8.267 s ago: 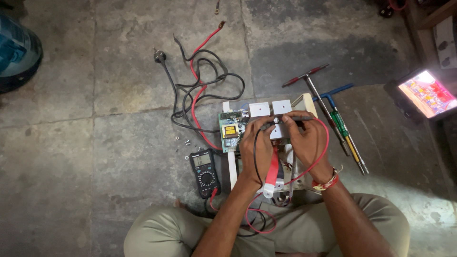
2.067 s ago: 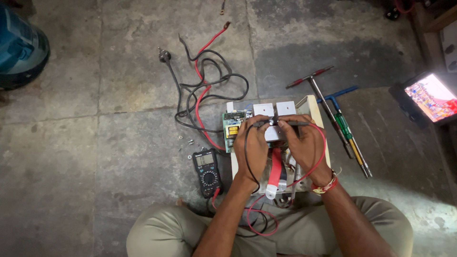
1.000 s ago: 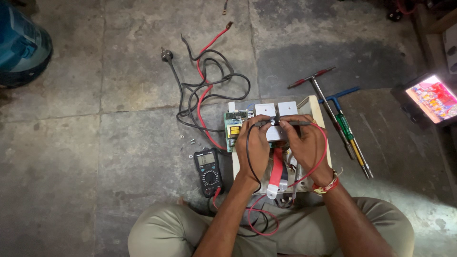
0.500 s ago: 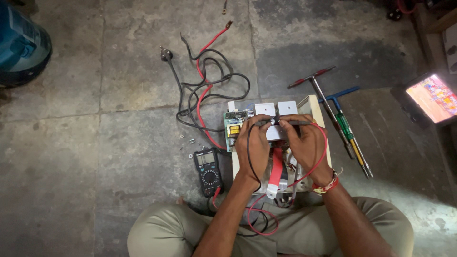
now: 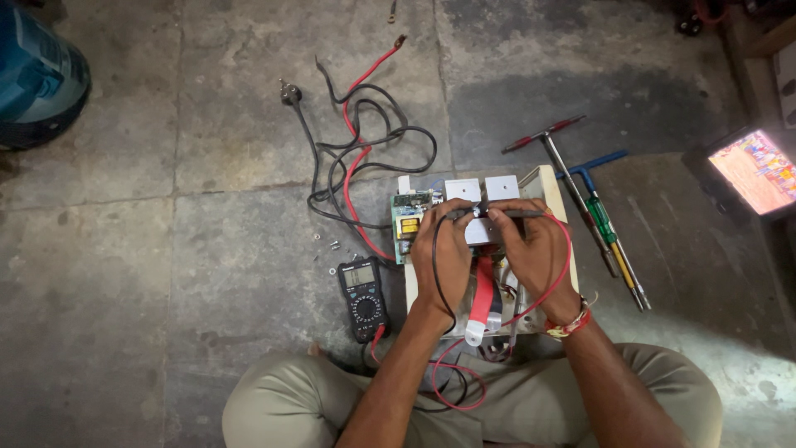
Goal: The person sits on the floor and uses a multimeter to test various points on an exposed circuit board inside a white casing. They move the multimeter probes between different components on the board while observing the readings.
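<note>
— Head view: what did the hands have hold of?

— Both worked over the opened cream-coloured device (image 5: 543,184) lying on the stone floor (image 5: 166,249) in front of the crossed legs. The left hand (image 5: 444,249) had its grip closed around a black probe (image 5: 458,214), the fingers curled tight on it. The right hand (image 5: 535,249) was likewise closed on a probe (image 5: 518,213), with the red lead (image 5: 564,265) looping round its wrist. The two probe tips met near the middle of the device, over its pale blocks (image 5: 481,189).

— And where did the leads run?

— Back towards the person's lap, then to the black multimeter (image 5: 362,296), which lay on the floor just left of the device. A few small screws (image 5: 332,245) sat just above the meter.

— Anything else around the device?

— A green circuit board (image 5: 410,220) showed at its left edge, beside the left hand. A tangle of black and red cables (image 5: 365,158) with a plug sprawled above and left of it. To its right lay a red-handled T-bar tool (image 5: 551,137), a blue-handled one (image 5: 593,162) and a green-handled screwdriver (image 5: 604,224). Farther right, a lit screen (image 5: 754,170) glowed; far to the left stood a blue container (image 5: 37,83).
</note>
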